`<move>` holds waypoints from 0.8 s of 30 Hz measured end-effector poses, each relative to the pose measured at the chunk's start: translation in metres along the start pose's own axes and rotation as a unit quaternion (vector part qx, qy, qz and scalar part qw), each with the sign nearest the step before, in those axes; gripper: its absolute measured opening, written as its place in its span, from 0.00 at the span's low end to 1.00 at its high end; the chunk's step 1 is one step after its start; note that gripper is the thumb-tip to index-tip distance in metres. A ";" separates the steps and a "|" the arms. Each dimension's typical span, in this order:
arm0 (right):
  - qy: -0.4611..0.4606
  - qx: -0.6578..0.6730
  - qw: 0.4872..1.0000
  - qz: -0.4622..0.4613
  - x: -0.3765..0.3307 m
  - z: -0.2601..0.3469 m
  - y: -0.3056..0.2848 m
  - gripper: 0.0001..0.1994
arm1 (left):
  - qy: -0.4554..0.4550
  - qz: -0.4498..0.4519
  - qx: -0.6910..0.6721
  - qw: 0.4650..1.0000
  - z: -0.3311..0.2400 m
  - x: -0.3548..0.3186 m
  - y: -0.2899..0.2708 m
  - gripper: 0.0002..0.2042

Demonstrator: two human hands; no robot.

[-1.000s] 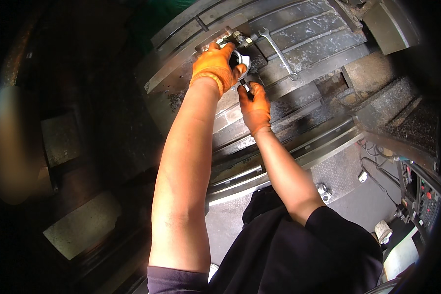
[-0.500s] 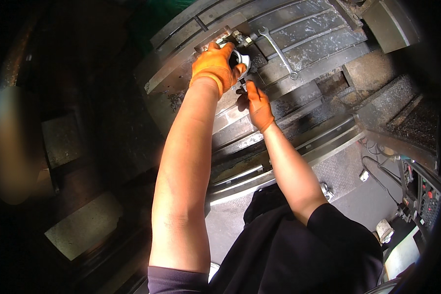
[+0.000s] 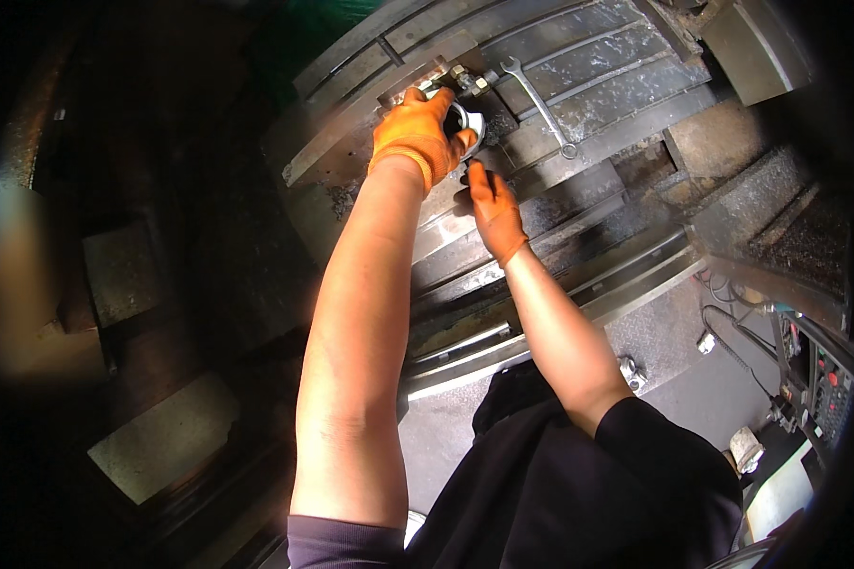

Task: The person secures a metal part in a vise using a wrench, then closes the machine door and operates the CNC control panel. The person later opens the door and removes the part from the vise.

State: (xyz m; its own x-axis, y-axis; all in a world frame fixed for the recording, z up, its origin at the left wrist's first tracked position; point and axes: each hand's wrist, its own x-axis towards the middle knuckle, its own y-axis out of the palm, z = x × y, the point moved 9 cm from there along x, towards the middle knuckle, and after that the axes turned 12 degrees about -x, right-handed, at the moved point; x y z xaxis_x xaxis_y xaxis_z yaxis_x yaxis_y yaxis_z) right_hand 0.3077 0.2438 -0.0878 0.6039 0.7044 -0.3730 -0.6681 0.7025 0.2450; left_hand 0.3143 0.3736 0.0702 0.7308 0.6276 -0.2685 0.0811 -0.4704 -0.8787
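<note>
Head view: left hand (image 3: 411,135) grasps the metal ring (image 3: 478,131) in its fingers, so work seems unfinished; whether the nearer right hand (image 3: 496,211) grips anything, I cannot tell; wrench (image 3: 540,107) lies unheld at right.

Bright centre, murky left, fisheye-bent edges.

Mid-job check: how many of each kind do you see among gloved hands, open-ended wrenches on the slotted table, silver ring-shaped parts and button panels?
Orange-gloved hands: 2 (left hand, right hand)
Wrench on the slotted table: 1
Silver ring-shaped part at the left hand: 1
Button panel: 1
Total: 5
</note>
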 end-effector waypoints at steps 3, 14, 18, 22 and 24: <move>0.022 0.070 0.987 0.145 0.001 -0.011 0.006 0.32 | 0.007 -0.005 0.000 1.000 0.000 -0.003 -0.001 0.30; -0.327 -0.454 0.806 0.193 -0.009 -0.061 0.019 0.13 | 0.047 -0.040 0.009 0.998 -0.008 0.005 0.003 0.28; -0.186 -0.171 0.963 -0.095 -0.006 0.002 -0.035 0.13 | 0.022 -0.032 0.008 0.999 0.004 -0.002 0.001 0.29; -0.167 -0.402 0.872 0.225 -0.007 -0.042 0.028 0.11 | 0.035 -0.034 0.009 0.999 -0.002 0.005 0.004 0.28; -0.204 -0.306 0.930 -0.019 0.011 -0.027 -0.019 0.16 | 0.016 -0.025 0.019 0.999 0.004 0.006 0.006 0.28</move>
State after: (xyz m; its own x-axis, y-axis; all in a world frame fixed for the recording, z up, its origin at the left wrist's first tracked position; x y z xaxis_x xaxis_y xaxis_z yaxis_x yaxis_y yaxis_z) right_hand 0.3154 0.2353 -0.1205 0.6629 0.7482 0.0291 -0.6902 0.6257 -0.3636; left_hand 0.3165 0.3764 0.0618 0.7485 0.6284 -0.2120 0.0927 -0.4157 -0.9047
